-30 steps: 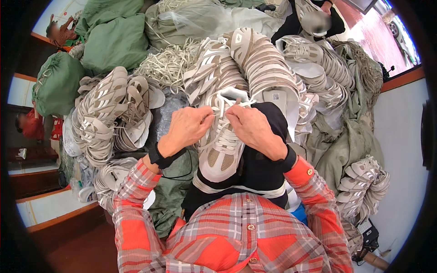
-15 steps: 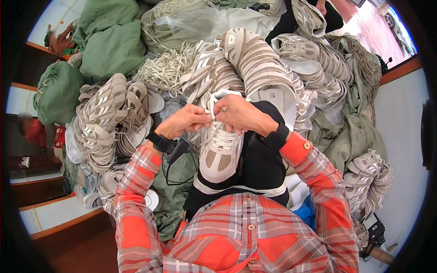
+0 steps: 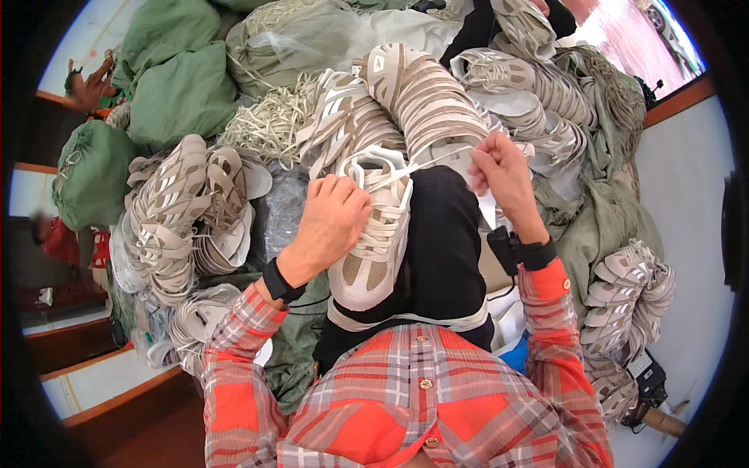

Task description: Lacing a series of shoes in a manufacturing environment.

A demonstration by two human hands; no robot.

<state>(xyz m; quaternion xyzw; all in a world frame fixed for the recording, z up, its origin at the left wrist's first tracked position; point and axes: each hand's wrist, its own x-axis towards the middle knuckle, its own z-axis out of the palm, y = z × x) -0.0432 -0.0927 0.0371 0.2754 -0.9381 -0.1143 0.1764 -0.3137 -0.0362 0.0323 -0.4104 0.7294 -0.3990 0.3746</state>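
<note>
A beige and white sneaker upper (image 3: pixel 367 282) lies on my left thigh, toe toward me, its white lace threaded through the eyelets. My left hand (image 3: pixel 330 222) is closed over the upper's left side, fingers curled onto the lacing. Out to the right, my right hand (image 3: pixel 502 178) pinches the end of a white shoelace (image 3: pixel 435 161), which stretches nearly straight from the shoe's opening. The fingertips of my left hand are partly hidden behind its back.
Long nested stacks of similar uppers (image 3: pixel 433 97) lie just beyond my knees, with more stacks (image 3: pixel 164 218) at the left. A heap of loose laces (image 3: pixel 273 117) and green sacks (image 3: pixel 183 97) lie farther back. Another person's hand (image 3: pixel 541 6) shows at the top right.
My hands were together at the shoe's opening. The right hand has pulled away to the right with the lace, and the left has come down onto the upper's side.
</note>
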